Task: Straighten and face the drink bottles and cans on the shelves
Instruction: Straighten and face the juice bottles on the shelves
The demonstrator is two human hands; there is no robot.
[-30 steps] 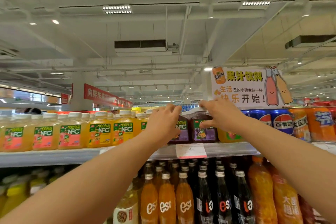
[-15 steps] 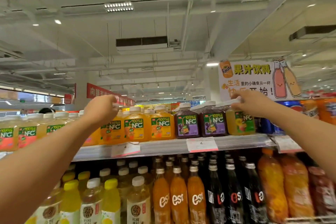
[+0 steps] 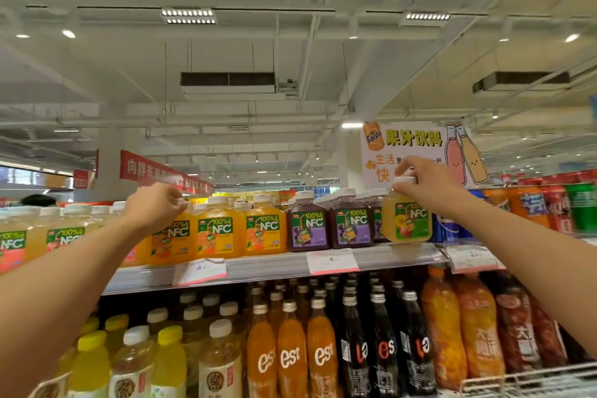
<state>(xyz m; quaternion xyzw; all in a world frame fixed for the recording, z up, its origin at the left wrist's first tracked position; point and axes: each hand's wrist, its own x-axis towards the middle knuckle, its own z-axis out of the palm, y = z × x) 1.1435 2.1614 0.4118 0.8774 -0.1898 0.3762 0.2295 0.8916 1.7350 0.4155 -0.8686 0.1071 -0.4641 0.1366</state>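
Setting: supermarket aisle under a white ceiling with strip lights and vents filled the upper half of the head view; a juice sign with a Fanta can drawing hung at centre right.
Top shelf: the shelf edge crossed the middle of the frame, carrying white price tags.
Orange row: orange NFC bottles stood upright at centre, labels forward, white caps on.
Purple row: purple NFC bottles stood just right of the orange ones, labels forward.
Pale row: pale yellow NFC bottles ran toward the left edge, blurred.
Left hand: the left hand reached in from lower left, fingers curled over the cap and shoulder of the leftmost orange bottle, gripping it.
Right hand: the right hand came from lower right and pinched the white cap of a yellow NFC bottle, which sat at the shelf's front edge, right of the purple bottles.
Lower shelf: est bottles, orange and dark, stood at bottom centre; yellow-capped bottles at bottom left.
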